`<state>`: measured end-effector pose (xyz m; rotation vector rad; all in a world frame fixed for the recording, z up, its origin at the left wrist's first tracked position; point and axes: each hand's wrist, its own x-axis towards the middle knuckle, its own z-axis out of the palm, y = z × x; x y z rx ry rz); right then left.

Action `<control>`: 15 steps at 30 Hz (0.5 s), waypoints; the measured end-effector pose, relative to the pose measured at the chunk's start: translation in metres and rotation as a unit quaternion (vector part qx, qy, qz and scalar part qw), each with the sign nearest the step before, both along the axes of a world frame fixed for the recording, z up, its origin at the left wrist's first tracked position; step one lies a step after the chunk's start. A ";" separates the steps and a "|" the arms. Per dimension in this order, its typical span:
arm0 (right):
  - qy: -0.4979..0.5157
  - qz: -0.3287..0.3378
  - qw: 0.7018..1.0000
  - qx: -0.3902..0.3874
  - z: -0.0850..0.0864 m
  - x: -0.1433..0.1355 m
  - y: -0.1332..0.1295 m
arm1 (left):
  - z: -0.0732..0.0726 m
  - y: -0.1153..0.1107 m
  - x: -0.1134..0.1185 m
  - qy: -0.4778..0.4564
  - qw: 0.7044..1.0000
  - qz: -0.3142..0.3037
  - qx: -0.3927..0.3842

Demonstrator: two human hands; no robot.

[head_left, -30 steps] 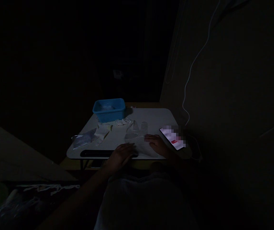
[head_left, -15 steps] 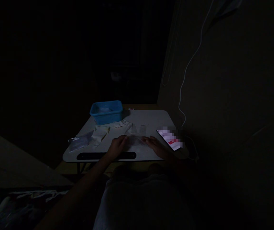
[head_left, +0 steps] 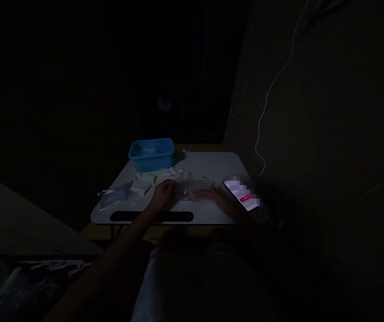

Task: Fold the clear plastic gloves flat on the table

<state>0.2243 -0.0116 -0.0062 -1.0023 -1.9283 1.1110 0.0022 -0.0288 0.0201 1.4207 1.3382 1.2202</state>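
Observation:
A clear plastic bag (head_left: pixel 192 188) lies across the space between my two hands, above the white table. My left hand (head_left: pixel 163 195) is closed on the bag's left end. At its right end is my right hand (head_left: pixel 221 200), with the thumb raised and the fingers stretched out to the left. Those fingers look blurred and show through or against the plastic; whether they are inside the bag or behind it I cannot tell. Dim light hides the finer details of both hands.
On the folding table (head_left: pixel 208 162) stands a blue plastic basket (head_left: pixel 154 162) at the back left. Crumpled white material (head_left: pixel 171 171), an opened wrapper (head_left: pixel 143 184) and a clear packet (head_left: pixel 114 196) lie nearby. A lit phone (head_left: pixel 240 192) is at the right; a white cable (head_left: pixel 268 96) hangs beyond.
The plastic bag has risen slightly and spread wider between my hands. My right hand has shifted a little to the right, its thumb now apart from the fingers. My left hand keeps its grip.

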 end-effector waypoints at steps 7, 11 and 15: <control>0.050 -0.003 0.997 -0.066 0.009 -0.003 -0.002 | -0.001 0.010 0.004 -0.100 0.993 0.013 -0.067; 0.050 -0.046 0.996 -0.064 0.000 -0.003 0.005 | -0.005 0.011 -0.002 -0.144 0.987 0.038 -0.067; 0.044 -0.072 0.994 -0.069 -0.002 0.002 0.007 | -0.009 0.005 -0.013 -0.118 0.990 0.045 -0.058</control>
